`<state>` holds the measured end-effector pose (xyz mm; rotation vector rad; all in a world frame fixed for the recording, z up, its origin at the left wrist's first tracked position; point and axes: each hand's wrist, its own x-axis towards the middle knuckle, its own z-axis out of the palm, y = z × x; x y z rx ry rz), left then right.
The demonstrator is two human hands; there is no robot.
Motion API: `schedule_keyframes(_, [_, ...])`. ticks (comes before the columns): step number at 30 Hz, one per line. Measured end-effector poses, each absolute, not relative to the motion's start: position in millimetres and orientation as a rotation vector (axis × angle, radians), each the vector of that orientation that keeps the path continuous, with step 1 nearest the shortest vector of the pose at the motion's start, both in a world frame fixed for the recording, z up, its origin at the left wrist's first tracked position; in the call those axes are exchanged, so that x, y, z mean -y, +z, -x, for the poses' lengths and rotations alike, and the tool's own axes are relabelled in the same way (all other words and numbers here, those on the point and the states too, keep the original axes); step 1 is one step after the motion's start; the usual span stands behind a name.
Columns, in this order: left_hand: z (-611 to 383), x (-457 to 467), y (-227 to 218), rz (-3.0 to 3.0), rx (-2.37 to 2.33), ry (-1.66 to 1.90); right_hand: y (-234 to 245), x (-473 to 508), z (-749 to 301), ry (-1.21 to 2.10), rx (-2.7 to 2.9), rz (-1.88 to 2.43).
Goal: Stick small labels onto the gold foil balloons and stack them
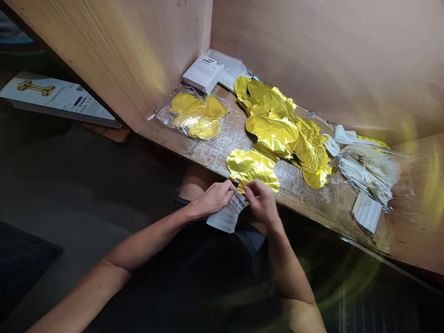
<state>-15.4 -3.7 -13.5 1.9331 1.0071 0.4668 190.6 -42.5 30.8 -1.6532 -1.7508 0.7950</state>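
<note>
A whitish sheet of small printed labels (227, 216) hangs over my lap at the bench's front edge. My left hand (217, 196) pinches its upper left part between thumb and fingers. At the sheet's upper right edge, my right hand (260, 199) is closed with the fingertips together; whatever lies between them is too small to make out. Just beyond both hands, a shiny gold foil balloon (251, 166), flat and uninflated, reaches the bench edge. It joins a heap of flat gold foil balloons (287, 129).
On the left of the bench (208, 150) lies a clear bag of folded gold foil (201, 113). Behind it are printed cards (204, 71). A bag of white sticks (367, 169) and a white ridged pad (366, 212) lie right. Wooden panels enclose the bench.
</note>
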Motion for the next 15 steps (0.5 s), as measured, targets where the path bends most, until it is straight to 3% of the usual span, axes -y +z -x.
schedule_keyframes(6, [12.6,-1.9,-11.7,-2.250,-0.987,0.423,33.0,5.8,-222.5,1.221,1.538,1.887])
schedule_keyframes(15, [10.0,-0.2,-12.1,-2.423,-1.087,0.221,18.4,7.3,-220.3,0.491,2.000,2.307])
